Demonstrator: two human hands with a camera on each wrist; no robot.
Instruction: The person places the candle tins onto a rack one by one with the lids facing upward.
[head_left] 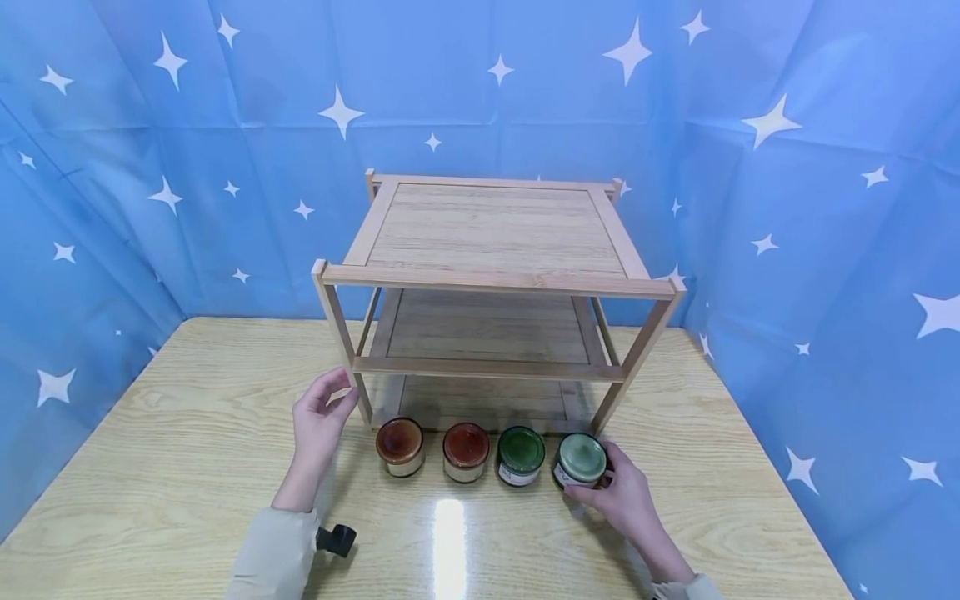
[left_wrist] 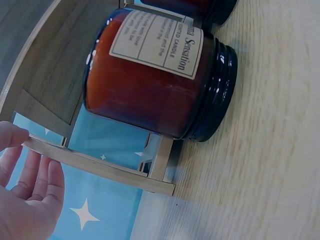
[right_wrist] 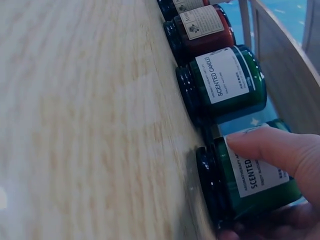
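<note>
Four scented-candle jars stand in a row before a wooden shelf, black lids down on the table. From the left come an orange-brown jar (head_left: 399, 447), a red-brown jar (head_left: 466, 452), a dark green jar (head_left: 521, 455) and a pale green-topped jar (head_left: 580, 459). My right hand (head_left: 621, 493) grips that rightmost jar, with the thumb (right_wrist: 270, 147) across its white label. My left hand (head_left: 321, 418) is at the shelf's front left leg (left_wrist: 100, 165), which it pinches between thumb and fingers; the fingertips are partly hidden.
The three-tier wooden shelf (head_left: 491, 282) stands at the back middle of the light wood table (head_left: 150, 467). Behind and beside it hangs a blue star-patterned cloth (head_left: 262, 183). A black strap end (head_left: 336, 540) sticks out from the left sleeve.
</note>
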